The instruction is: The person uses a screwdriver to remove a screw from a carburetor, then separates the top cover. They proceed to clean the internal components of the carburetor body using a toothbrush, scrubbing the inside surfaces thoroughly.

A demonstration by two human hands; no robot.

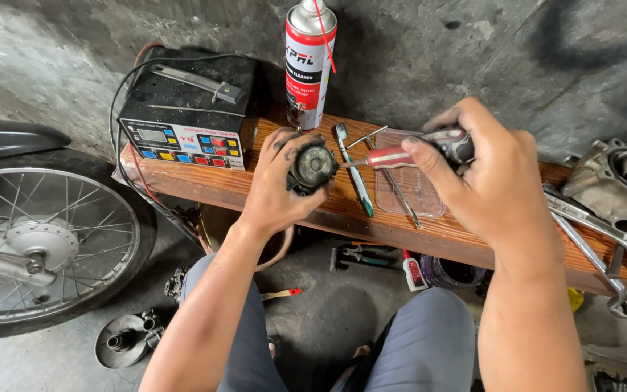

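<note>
The small, round, grimy black metal engine part [312, 167] sits in the left hand [279, 190], raised just above the front edge of the long brown wooden bench [429, 232]; the fingers [284, 142] are curled tight around its rim, with its round face turned toward the right hand. The right hand [489, 174] is closed around the red-and-clear handle of a screwdriver [400, 154], thumb lying along the red grip, and the short steel tip touches the part's side.

Directly under the screwdriver, on the bench, lie a clear flat plastic tray [422, 196], a slim silver spanner with a green-tinted end [353, 170] and a thin metal rod tool [400, 196]; none of them touches the part. Behind the left hand stands an upright red-and-white spray can with a thin red straw [310, 62], against the grey concrete wall. Left of it, on the bench end, rests a black box-shaped battery charger with coloured buttons [183, 109], its cables looping down. At the right end of the bench lie large silver spanners [589, 229] beside a grey cast-metal engine cylinder [615, 185].

Below, on the floor, there is a spoked motorcycle wheel [38, 239] at the left, pliers [357, 255] and a small glue tube under the bench, and the person's grey-trousered knees in the foreground.
</note>
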